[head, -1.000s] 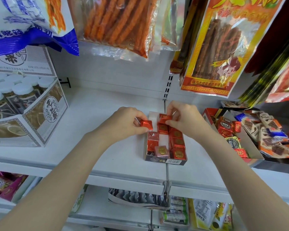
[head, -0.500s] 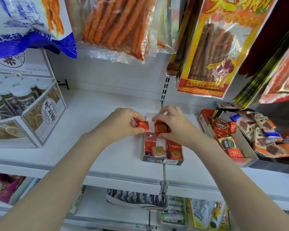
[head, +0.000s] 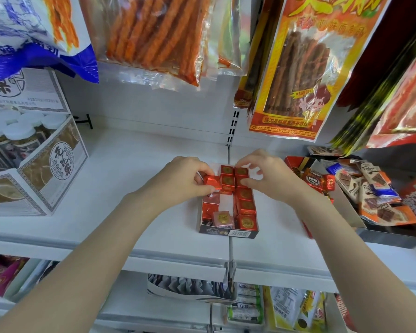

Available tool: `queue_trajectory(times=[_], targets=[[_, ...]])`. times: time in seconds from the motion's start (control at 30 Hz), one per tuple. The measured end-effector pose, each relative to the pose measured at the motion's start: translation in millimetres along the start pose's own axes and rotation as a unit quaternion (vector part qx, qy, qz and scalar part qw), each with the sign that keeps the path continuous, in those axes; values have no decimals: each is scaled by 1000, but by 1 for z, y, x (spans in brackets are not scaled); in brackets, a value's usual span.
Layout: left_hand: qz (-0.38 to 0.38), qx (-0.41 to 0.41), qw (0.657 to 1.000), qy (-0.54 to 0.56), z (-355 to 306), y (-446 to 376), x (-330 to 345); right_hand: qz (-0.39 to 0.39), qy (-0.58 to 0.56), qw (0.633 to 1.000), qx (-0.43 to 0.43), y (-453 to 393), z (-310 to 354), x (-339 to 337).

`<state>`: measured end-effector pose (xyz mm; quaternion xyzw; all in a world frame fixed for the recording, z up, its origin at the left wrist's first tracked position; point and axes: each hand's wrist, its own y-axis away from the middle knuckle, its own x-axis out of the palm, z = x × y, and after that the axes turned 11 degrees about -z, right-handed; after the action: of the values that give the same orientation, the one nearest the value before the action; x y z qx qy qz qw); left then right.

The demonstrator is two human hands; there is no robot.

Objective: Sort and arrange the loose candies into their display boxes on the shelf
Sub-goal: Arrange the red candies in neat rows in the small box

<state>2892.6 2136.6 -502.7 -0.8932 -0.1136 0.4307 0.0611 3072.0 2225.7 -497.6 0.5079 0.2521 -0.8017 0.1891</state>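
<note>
A small dark display box (head: 228,233) sits on the white shelf at centre, holding several red foil cube candies and one pink cube (head: 222,218). My left hand (head: 180,182) pinches a red foil candy (head: 212,181) at the box's back left. My right hand (head: 265,177) rests its fingertips on the red cubes (head: 240,173) in the back right row. The right column of red cubes (head: 245,205) is lined up; the left column is looser.
An open box of mixed wrapped chocolates (head: 360,188) stands to the right. A carton of white-lidded jars (head: 29,150) is at the left. Snack bags (head: 154,37) hang overhead. A lower shelf (head: 202,289) holds more packets.
My right hand moved back from the middle of the box to the rear row of cubes. The left hand still holds its red candy at the box's back left.
</note>
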Motion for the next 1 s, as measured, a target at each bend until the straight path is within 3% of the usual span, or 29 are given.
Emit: queue_trajectory(times=[0.27, 0.37, 0.57, 0.67, 0.77, 1.0], targets=[[48, 55, 997, -23, -18, -3, 25, 9, -10, 1000, -23, 19, -2, -8], [43, 42, 998, 6, -18, -3, 28, 11, -59, 996, -65, 23, 9, -3], [30, 15, 997, 66, -13, -1, 22, 15, -28, 995, -93, 23, 21, 11], [-16, 46, 997, -65, -7, -4, 13, 22, 4, 996, -90, 19, 23, 13], [37, 46, 981, -183, -3, -4, 12, 26, 11, 997, -75, 19, 26, 15], [76, 54, 973, -212, -6, -2, 19, -18, 22, 994, -102, 20, 27, 27]])
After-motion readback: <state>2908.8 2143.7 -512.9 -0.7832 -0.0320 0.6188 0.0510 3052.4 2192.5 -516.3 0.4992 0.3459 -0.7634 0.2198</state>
